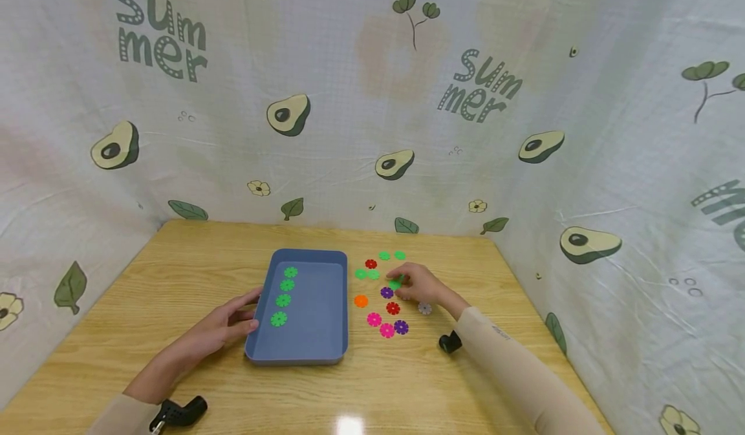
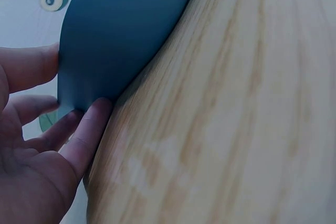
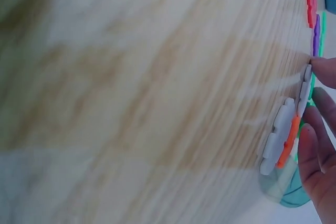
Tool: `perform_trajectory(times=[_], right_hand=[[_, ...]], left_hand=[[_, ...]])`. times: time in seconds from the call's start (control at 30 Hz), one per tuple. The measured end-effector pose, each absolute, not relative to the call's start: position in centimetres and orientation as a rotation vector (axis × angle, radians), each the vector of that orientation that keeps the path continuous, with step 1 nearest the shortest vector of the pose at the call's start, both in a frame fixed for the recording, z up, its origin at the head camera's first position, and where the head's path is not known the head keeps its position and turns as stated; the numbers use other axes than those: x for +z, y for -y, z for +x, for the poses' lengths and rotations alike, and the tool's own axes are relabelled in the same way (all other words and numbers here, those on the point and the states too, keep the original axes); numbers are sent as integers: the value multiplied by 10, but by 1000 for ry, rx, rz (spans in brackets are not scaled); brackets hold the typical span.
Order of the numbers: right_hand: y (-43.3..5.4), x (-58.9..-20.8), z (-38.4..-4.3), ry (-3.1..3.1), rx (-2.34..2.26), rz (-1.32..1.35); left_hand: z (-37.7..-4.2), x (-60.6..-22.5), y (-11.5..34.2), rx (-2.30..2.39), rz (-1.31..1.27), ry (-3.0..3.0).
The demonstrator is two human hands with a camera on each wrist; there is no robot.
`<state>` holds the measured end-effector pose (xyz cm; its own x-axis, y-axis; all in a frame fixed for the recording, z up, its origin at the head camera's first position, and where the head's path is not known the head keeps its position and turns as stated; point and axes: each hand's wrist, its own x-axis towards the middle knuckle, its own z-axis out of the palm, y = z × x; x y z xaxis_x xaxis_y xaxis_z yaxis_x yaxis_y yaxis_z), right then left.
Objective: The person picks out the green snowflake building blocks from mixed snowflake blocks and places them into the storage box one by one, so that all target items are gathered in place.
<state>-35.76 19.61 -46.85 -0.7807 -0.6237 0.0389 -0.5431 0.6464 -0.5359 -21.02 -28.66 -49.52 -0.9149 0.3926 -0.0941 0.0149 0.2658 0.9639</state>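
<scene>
A blue-grey tray lies on the table with several green snowflake discs in a column along its left side. My left hand touches the tray's left side, fingers extended against the outer wall in the left wrist view. On the right, my right hand reaches down among loose snowflake discs. Its thumb and a finger stand on either side of a green snowflake disc; whether they pinch it is unclear. A purple disc lies by the thumb. White discs lie near the fingers in the right wrist view.
Other loose discs lie right of the tray: an orange one, a red one, pink ones and several green ones. A patterned cloth hangs behind and beside the wooden table.
</scene>
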Motion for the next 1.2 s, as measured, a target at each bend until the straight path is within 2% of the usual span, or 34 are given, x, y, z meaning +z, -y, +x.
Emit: perform_trajectory(times=[0.8, 1.2], right_hand=[[-198, -466, -365, -2689, -769, -777], [-195, -461, -359, -2782, -712, -845]], left_hand=[[-209, -494, 287, 1719, 394, -2221], [-208, -494, 287, 1685, 361, -2247]])
